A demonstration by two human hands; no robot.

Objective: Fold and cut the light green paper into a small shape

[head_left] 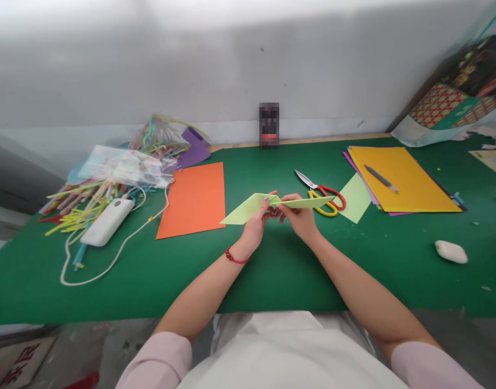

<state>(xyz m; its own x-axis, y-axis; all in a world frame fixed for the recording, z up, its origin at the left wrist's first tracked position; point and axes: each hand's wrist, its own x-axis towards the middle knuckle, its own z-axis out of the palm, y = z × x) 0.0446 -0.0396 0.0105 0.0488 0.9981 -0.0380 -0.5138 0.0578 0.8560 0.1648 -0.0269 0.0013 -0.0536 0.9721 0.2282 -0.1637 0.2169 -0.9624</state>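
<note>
A folded sheet of light green paper [245, 208] is held up over the table between both hands, with pointed ends sticking out to either side. My left hand [256, 220], with a red bracelet at the wrist, pinches it near the middle. Close beside it, my right hand [300, 214] grips the right part of the same paper from below. Some fingertips are hidden behind the paper and each other. Just right of the paper lie scissors [321, 193] with one red and one yellow handle, blades toward the back. Another light green piece of paper [357, 199] lies beyond them.
An orange sheet [196, 200] lies at left, near a white power bank [107, 222] with a looping cable and a heap of paper strips. A yellow sheet stack [410, 189] bears a pen [381, 178]. A white case [451, 252] lies right; a phone-like object [269, 125] stands against the wall.
</note>
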